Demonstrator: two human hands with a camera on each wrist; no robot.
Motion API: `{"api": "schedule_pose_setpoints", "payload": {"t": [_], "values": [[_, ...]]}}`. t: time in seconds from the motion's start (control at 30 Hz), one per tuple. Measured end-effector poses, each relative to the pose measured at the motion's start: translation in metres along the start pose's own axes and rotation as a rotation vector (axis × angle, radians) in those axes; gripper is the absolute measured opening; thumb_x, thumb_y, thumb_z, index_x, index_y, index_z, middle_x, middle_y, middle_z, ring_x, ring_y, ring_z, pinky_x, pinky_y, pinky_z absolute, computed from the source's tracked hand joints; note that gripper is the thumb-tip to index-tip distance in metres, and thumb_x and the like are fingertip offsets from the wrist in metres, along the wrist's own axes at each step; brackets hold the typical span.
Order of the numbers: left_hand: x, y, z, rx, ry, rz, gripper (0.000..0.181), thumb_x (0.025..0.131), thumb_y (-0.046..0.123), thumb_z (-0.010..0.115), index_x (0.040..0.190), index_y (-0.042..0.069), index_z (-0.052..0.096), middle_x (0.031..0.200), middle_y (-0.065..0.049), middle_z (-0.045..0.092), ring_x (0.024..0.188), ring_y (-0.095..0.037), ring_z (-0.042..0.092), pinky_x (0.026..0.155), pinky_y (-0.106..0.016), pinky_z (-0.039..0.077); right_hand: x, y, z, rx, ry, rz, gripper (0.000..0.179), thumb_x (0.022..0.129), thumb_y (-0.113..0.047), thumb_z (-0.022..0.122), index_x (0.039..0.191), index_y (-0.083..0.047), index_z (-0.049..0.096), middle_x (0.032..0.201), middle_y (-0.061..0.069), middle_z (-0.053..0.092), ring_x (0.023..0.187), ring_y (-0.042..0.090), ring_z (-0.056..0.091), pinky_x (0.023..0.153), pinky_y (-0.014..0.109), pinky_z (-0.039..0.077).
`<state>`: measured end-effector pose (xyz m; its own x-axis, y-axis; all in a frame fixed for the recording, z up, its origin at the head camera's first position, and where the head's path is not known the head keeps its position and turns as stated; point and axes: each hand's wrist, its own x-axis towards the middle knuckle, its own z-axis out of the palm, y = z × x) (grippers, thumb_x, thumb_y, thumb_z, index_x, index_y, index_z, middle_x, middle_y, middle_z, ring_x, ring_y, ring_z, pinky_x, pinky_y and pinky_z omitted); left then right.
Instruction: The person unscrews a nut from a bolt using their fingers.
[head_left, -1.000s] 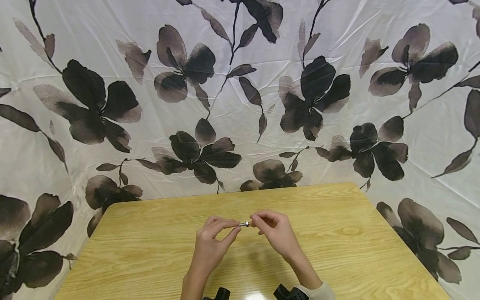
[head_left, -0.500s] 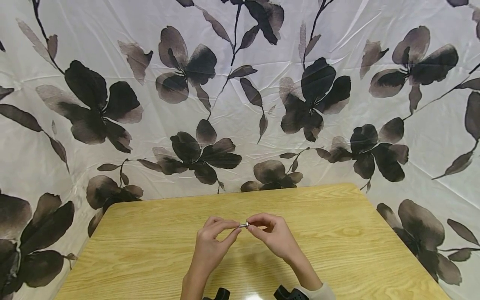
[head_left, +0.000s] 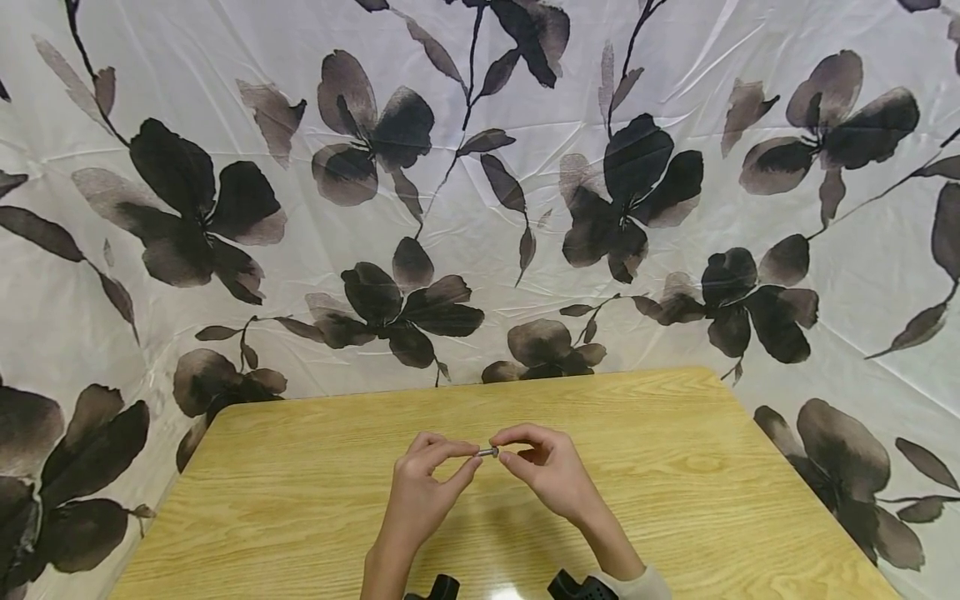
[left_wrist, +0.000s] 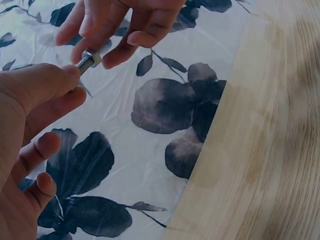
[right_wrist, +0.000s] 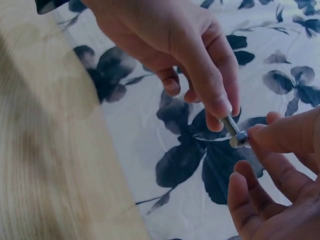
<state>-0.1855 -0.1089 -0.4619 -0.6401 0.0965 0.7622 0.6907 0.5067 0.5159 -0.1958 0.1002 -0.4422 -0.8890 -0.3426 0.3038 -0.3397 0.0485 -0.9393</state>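
Observation:
A small silver bolt (head_left: 486, 452) with a threaded shank lies roughly level between the two hands, above the table. My left hand (head_left: 427, 483) pinches its shank end between thumb and forefinger. A hex piece (right_wrist: 239, 139) sits at the bolt's other end; whether it is a nut, the head or both is hard to tell. My right hand (head_left: 551, 471) is at that end, fingers loosely bent. In the right wrist view one right fingertip (right_wrist: 255, 134) is at the hex piece's side, while another stands apart. The left wrist view shows the bolt's thread (left_wrist: 85, 64).
Beneath the hands is a light wood-grain table (head_left: 300, 517). White cloth with dark flowers (head_left: 480, 208) hangs behind it and at both sides. Black wrist devices (head_left: 581, 585) show at the lower edge.
My right fingers came in around the hex end by half a second ago, then parted slightly, the forefinger now farther forward. My left hand keeps its pinch, nearly still.

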Motion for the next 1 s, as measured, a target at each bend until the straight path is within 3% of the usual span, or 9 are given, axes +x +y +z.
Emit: {"api": "schedule_pose_setpoints", "payload": {"t": [0.17,0.43,0.67,1.0], "values": [[0.0003,0.0,-0.0002,0.02,0.014,0.002,0.022,0.075,0.004,0.091,0.094,0.013,0.082,0.085,0.005,0.074,0.083,-0.009,0.06,0.064,-0.023,0.051,0.0012,0.0015,0.0003,-0.026,0.038,0.011,0.023,0.099,-0.008,0.069,0.12,-0.001,0.071,0.119,0.02,0.07,0.111,0.024,0.068,0.089,0.028,0.058],[0.0027,0.0014,-0.0016,-0.003,0.036,0.029,0.023,0.075,0.002,0.09,0.094,0.013,0.082,0.088,0.006,0.079,0.083,-0.01,0.061,0.066,-0.023,0.053,0.0027,0.0013,-0.0006,-0.065,0.062,0.143,0.025,0.101,-0.026,0.069,0.111,-0.005,0.077,0.105,0.013,0.077,0.093,0.014,0.069,0.081,0.036,0.06],[0.0032,0.0021,-0.0022,-0.006,0.038,0.042,0.026,0.075,0.001,0.09,0.095,0.015,0.082,0.09,0.006,0.079,0.083,-0.01,0.061,0.068,-0.025,0.054,0.0022,0.0018,-0.0013,-0.08,0.0,0.128,0.026,0.102,-0.026,0.067,0.11,-0.003,0.077,0.102,0.015,0.077,0.092,0.016,0.071,0.079,0.036,0.059],[0.0016,0.0004,-0.0023,0.018,0.018,0.032,0.022,0.075,0.003,0.091,0.092,0.013,0.083,0.085,0.008,0.077,0.082,-0.008,0.057,0.066,-0.024,0.051,0.0024,0.0022,-0.0014,-0.053,-0.008,0.124,0.021,0.099,-0.018,0.07,0.116,-0.005,0.075,0.108,0.013,0.077,0.099,0.019,0.073,0.084,0.029,0.058]]}}
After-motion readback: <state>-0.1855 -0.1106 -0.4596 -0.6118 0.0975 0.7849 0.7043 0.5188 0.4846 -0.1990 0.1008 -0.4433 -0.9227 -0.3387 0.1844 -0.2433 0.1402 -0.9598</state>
